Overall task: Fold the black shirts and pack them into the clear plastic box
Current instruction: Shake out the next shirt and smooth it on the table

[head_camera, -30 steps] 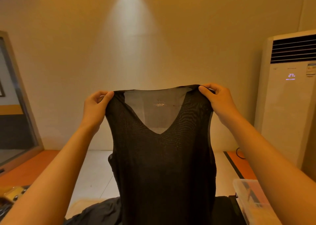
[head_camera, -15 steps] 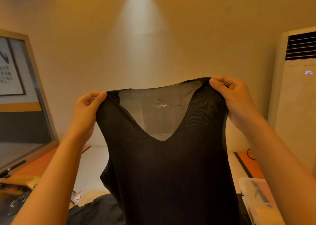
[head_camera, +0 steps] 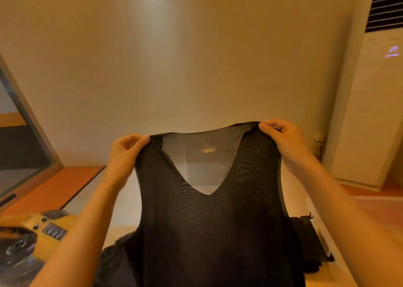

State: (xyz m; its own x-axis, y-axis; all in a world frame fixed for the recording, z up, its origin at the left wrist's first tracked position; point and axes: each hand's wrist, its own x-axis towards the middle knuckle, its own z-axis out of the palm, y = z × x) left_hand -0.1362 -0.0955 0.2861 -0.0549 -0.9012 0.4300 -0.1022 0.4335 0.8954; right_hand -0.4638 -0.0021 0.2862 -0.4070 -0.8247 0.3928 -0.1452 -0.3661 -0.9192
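Observation:
A sheer black V-neck shirt [head_camera: 209,225] hangs upright in front of me, its neckline facing me with a gold label printed inside the back. My left hand [head_camera: 126,153] pinches its left shoulder and my right hand [head_camera: 283,142] pinches its right shoulder, holding it spread out in the air. Its hem runs out of the frame at the bottom. More black fabric [head_camera: 305,243] lies bunched on the surface behind it. The clear plastic box [head_camera: 325,232] shows only as a blurred pale edge at the lower right, mostly hidden by my right forearm.
A yellow and black device [head_camera: 32,232] sits at the lower left. A framed glass panel [head_camera: 21,147] leans at the left. A tall white air conditioner [head_camera: 370,112] stands at the right against the beige wall.
Both hands have come lower in the frame with the shirt, as the view tilted up and left. The shirt stays stretched between the same two shoulder grips.

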